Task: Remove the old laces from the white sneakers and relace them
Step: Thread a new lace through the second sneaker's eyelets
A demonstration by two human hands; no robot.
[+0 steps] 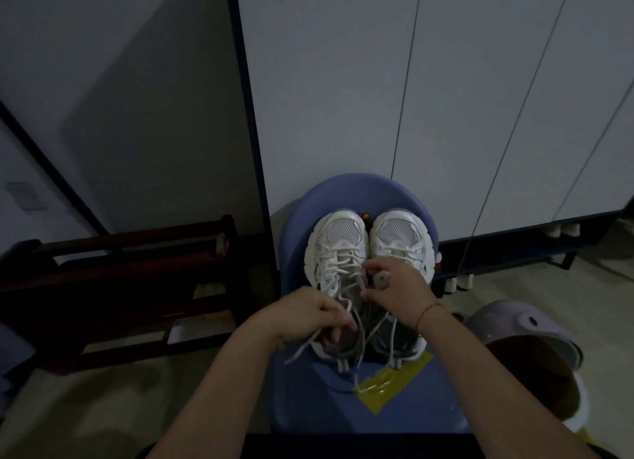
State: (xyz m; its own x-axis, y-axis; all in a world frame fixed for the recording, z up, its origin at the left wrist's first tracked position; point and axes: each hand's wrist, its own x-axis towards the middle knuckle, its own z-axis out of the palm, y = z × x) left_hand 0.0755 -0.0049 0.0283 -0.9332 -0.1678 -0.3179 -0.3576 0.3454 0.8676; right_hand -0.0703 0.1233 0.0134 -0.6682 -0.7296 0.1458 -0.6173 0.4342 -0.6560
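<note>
Two white sneakers stand side by side, toes toward the top of the frame, on the seat of a blue plastic chair (pixel 360 190) in the lower middle. The left-side sneaker (pixel 338 233) (sides as the frame shows them) has its upper eyelets undone, and its white laces (pixel 339 264) cross only over the front half. The right-side sneaker (pixel 398 232) touches it along the inner edge. No brand mark or lettering on either shoe can be read in this dim light.

The left hand (pixel 314 316) sits over the heel of the left-side sneaker, clenched around a loose strand whose end trails toward the lower left. More loose strands hang over the front edge of the seat and end on a yellow sticker (pixel 408 366), whose surface shows no legible print.

The right hand (pixel 398 285) hovers over the gap between the two tongues, forefinger and thumb curled at the lace crossings. Whether they actually pinch a strand cannot be told. A thin red cord (pixel 428 312) circles that wrist.

White cabinet doors (pixel 343 81) fill the upper right of the frame. A dark wooden rack (pixel 130 287) stands at the left, and a pale lilac bin (pixel 525 328) sits at the lower right, near the chair.
</note>
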